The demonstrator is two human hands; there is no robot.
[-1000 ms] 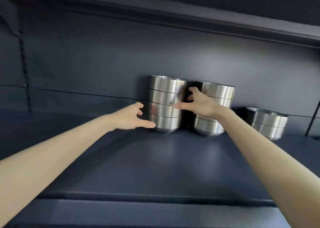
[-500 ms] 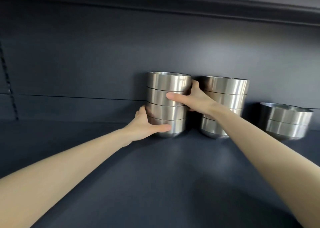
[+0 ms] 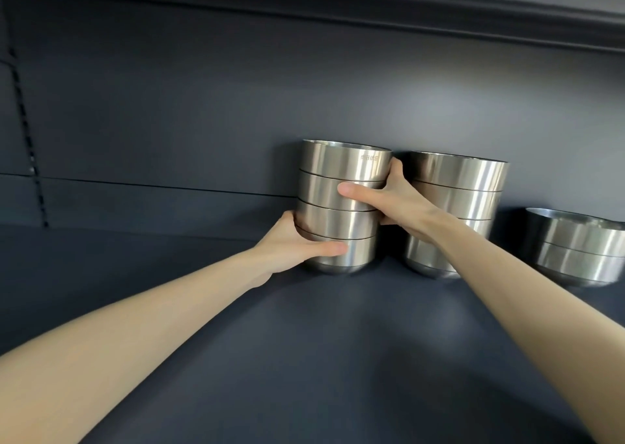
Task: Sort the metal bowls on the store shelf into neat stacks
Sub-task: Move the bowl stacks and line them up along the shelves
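Three stacks of stainless-steel bowls stand at the back of the dark shelf [image 3: 304, 359], close to its rear panel. Both hands are on the left stack [image 3: 341, 207], four nested bowls high. The left hand [image 3: 297, 244] wraps the lowest bowl, thumb across its front and fingers round the far side. The right hand [image 3: 389, 200] clasps the upper bowls, thumb on the second one down and fingers tucked into the narrow gap beside the middle stack [image 3: 456, 200]. So each grip is closed on that left stack, one low, one high.

The middle stack is also about four bowls tall and stands just beside the held one. The right stack [image 3: 575, 247], two wider bowls, sits apart at the frame edge.

Whether the held stack rests on the shelf or is just clear of it cannot be told. The step looks like squaring up or shifting this stack. To do it well, I would keep the low hand carrying the weight and the high hand only steadying, so the nested rims stay level. Move the column as one piece. Polished steel is slick and the bowls could slide apart if tilted. Mind the knuckles against the neighbouring stack, which a nudge could knock askew.
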